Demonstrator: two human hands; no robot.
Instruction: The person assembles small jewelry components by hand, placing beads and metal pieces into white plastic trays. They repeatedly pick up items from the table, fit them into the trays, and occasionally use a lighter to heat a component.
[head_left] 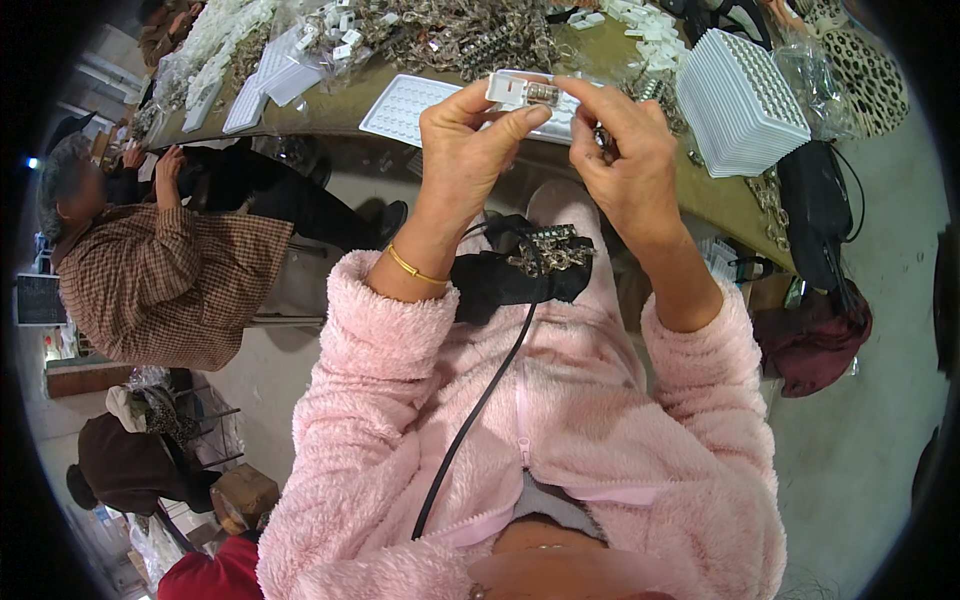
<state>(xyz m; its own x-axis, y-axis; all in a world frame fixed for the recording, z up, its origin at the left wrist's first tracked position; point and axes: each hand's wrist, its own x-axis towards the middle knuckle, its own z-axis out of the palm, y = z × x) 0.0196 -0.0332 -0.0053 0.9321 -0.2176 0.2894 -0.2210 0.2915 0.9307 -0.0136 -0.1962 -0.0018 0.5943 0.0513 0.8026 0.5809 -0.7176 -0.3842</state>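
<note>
My left hand (470, 145) pinches a small white plastic housing (508, 90) between thumb and fingers, above the near edge of the table. A ribbed, clear-and-metal insert (541, 94) shows at the housing's right end. The index finger of my right hand (632, 150) reaches to that end, while its other fingers curl in around a small dark, shiny metal piece (602, 138), mostly hidden. Behind both hands lies a white tray (400, 105) with rows of round recesses. More metal pieces (556, 250) rest on a black cloth (480, 285) in my lap.
A tall stack of white trays (735, 110) stands at the right. Heaps of metal strips (470, 40) and white housings (650, 30) cover the table's back. A black cable (480, 400) runs across my front. Another person in a checked jacket (180, 270) sits at the left.
</note>
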